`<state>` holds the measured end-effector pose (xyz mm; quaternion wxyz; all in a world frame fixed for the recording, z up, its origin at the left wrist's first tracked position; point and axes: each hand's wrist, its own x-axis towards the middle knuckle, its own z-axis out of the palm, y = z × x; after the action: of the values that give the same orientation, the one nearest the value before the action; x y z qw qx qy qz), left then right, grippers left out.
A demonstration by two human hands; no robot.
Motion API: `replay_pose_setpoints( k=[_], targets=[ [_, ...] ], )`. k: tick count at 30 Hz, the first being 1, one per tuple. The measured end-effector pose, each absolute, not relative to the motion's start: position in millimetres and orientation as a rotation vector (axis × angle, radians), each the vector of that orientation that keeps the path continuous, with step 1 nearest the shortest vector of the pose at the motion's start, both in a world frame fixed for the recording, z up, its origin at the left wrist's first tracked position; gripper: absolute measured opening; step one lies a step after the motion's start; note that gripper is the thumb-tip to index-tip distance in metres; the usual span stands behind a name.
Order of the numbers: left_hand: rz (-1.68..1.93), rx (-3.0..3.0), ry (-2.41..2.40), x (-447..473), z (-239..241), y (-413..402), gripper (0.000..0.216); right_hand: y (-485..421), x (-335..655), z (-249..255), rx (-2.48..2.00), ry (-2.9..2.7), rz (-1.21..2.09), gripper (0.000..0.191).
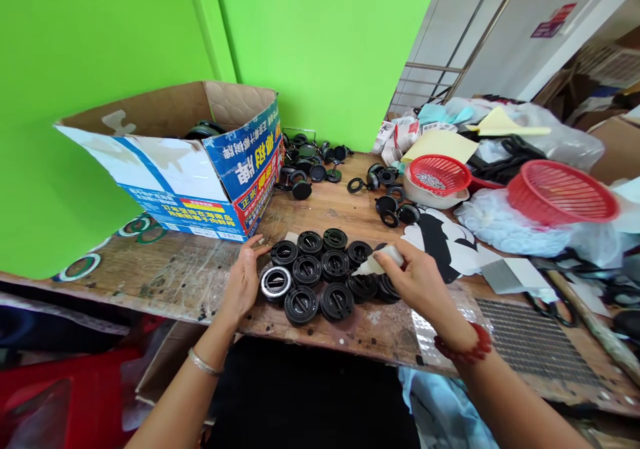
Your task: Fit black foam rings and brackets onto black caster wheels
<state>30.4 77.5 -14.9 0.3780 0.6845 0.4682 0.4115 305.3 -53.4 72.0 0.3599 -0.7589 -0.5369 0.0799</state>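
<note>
Several round black plastic parts (307, 271) lie grouped in rows on the wooden table, each with a slotted centre. One at the left of the group has a white ring (276, 282) on it. My right hand (413, 272) is closed around a small translucent white squeeze bottle (383, 260). Its narrow tip points left and down, over the parts at the right of the group. At the group's left edge rests my left hand (245, 275), fingers stretched out beside the parts and holding nothing.
A large printed cardboard box (180, 182) stands at the left on the table (165, 269). More black round pieces (303, 169) lie behind. To the right are red plastic baskets (563, 192), black and white cut-outs (440, 239), scissors (563, 309) and a stick (595, 329).
</note>
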Motion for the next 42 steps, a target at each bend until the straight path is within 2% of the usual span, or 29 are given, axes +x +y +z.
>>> replay_pose_setpoints(
  k=[6,9,17,26,32,42],
  targets=[
    [1.079,1.769,1.191,31,-17,78,0.071,-68,297,73,-1.854,-1.389,0.606,0.037],
    [1.077,1.766,1.184,31,-17,77,0.072,-75,288,74,-1.846,-1.408,0.663,0.037],
    [1.074,1.775,1.196,32,-14,76,0.074,-81,280,71,-1.872,-1.463,0.626,0.037],
    [1.074,1.793,1.176,31,-15,78,0.076,-75,259,74,-1.836,-1.583,0.462,0.028],
    [1.074,1.797,1.186,31,-14,77,0.073,-63,248,79,-1.809,-1.670,0.312,0.029],
    [1.086,1.797,1.181,31,-13,76,0.071,-54,270,79,-1.885,-1.649,0.170,0.029]
  ],
)
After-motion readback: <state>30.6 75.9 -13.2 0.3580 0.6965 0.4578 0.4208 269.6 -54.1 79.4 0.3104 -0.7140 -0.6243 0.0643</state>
